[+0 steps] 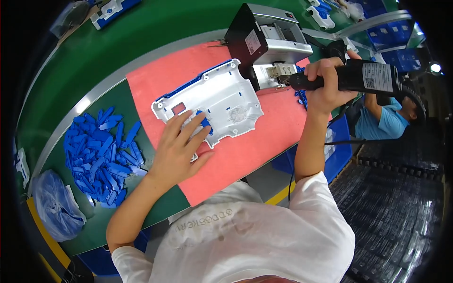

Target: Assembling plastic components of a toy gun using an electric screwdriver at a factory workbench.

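Note:
A white plastic housing shell (226, 89) with a blue edge lies inner side up on the pink mat (222, 165). My left hand (173, 150) rests over its near left part, fingers spread and stretched. Those fingertips touch a small blue plastic piece (205, 123) set in the shell. Wrapped round a black electric screwdriver (351, 78), my right hand (326, 92) is raised at the right. The driver lies nearly level, its front end pointing left at the outlet of a black and silver screw feeder (278, 37). Whether its bit touches a screw there is too small to tell.
A heap of blue plastic pieces (99, 153) lies left of the mat, with a clear plastic bag (56, 205) beyond it. Small blue parts (301, 96) sit beside the feeder. A blue bin (340, 151) stands below the table's right edge. Another person (382, 118) is at the right.

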{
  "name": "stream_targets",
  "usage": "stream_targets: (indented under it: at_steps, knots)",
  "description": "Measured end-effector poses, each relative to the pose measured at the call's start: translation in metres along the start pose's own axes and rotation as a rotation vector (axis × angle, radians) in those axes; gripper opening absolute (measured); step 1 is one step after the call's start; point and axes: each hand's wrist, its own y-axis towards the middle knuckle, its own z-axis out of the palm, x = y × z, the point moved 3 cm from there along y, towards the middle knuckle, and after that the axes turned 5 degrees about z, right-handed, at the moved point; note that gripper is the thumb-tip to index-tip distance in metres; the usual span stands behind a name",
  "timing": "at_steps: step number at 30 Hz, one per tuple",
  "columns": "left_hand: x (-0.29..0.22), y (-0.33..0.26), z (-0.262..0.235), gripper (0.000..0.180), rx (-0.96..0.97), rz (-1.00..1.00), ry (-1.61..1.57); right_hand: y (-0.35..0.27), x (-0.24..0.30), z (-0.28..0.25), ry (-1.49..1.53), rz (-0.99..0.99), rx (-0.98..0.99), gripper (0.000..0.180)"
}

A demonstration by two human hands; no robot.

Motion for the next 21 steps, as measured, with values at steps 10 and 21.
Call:
stream_targets:
  at_steps: [10,21]
  knots:
    - [0.004,-0.002,-0.003,0.057,0.006,-0.02,-0.049,-0.059,0.027,0.054,0.152,0.156,0.194,0.061]
    - [0.006,-0.004,-0.002,0.049,-0.012,0.002,-0.066,-0.095,0.009,0.086,0.08,0.283,0.493,0.063]
